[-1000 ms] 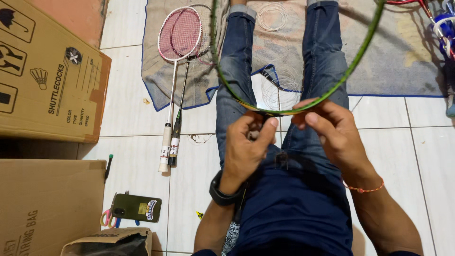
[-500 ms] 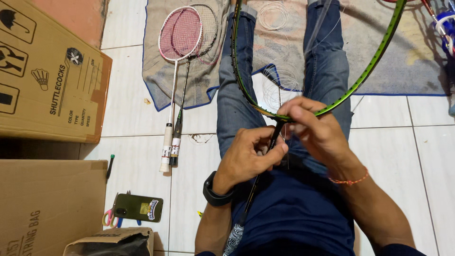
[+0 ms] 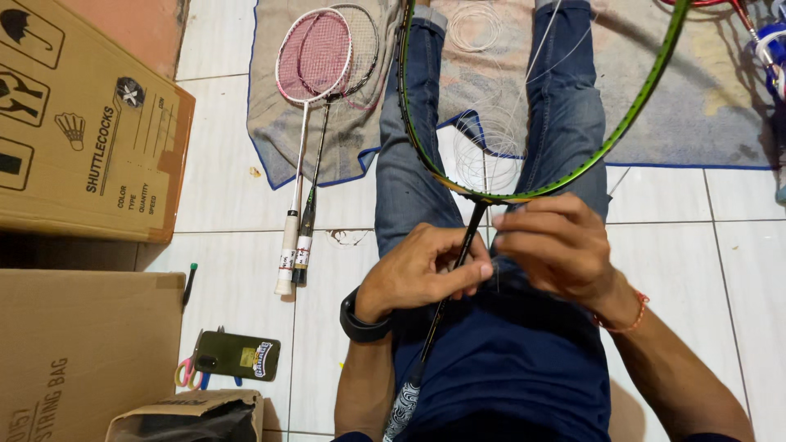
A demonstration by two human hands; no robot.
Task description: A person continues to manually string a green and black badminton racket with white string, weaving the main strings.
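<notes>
White floor tiles and a grey mat lie under the seated person, whose lap carries a green-framed racket point(image 3: 524, 192), its head unstrung and its dark shaft running toward the body. Left hand point(image 3: 422, 270) pinches the shaft; right hand point(image 3: 557, 245) pinches thin string just beside it. Cardboard boxes point(image 3: 82, 123) stand closed at left, contents hidden.

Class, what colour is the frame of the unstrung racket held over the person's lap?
Green, seen in the head view: the oval badminton racket frame.
</notes>
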